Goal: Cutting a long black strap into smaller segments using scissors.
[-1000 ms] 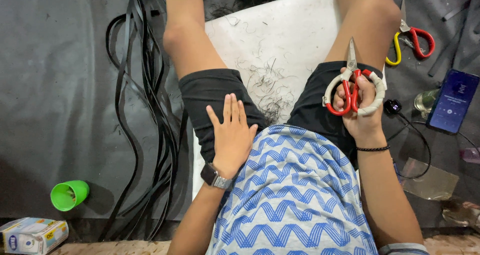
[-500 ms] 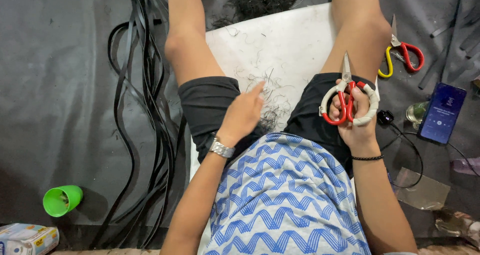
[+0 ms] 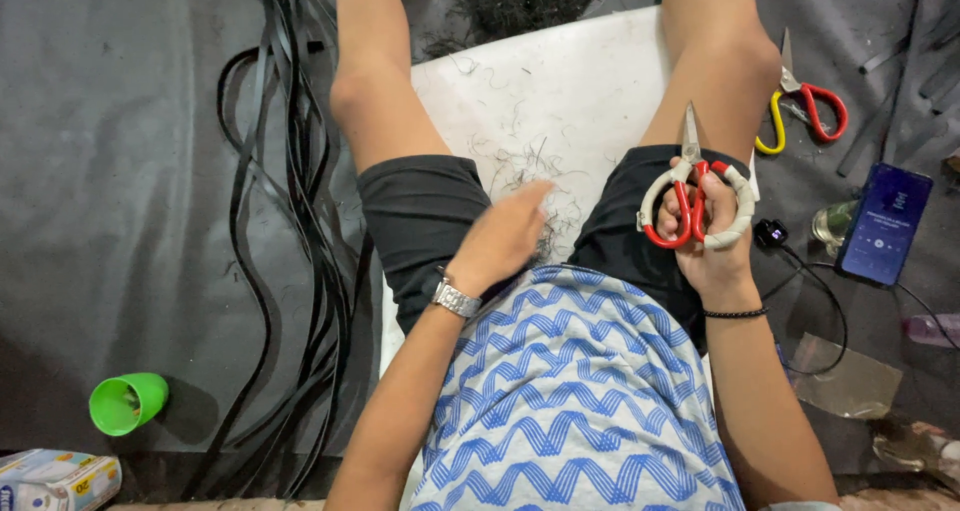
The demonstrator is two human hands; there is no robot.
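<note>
Right hand [image 3: 712,239] is gripping red-handled, white-wrapped steel scissors [image 3: 694,199], blades shut; left hand [image 3: 505,235], fingers pressed together, brushes black clippings [image 3: 545,196] on the white board [image 3: 560,91].

Left hand [image 3: 505,239] was motion-blurred, fingertips indistinct over the dark clippings [image 3: 548,233]. Carton [image 3: 55,481] was cut off by the bottom-left edge. Phone [image 3: 884,223] screen was too small to read. Pink bottle [image 3: 935,329] ran off right.
</note>
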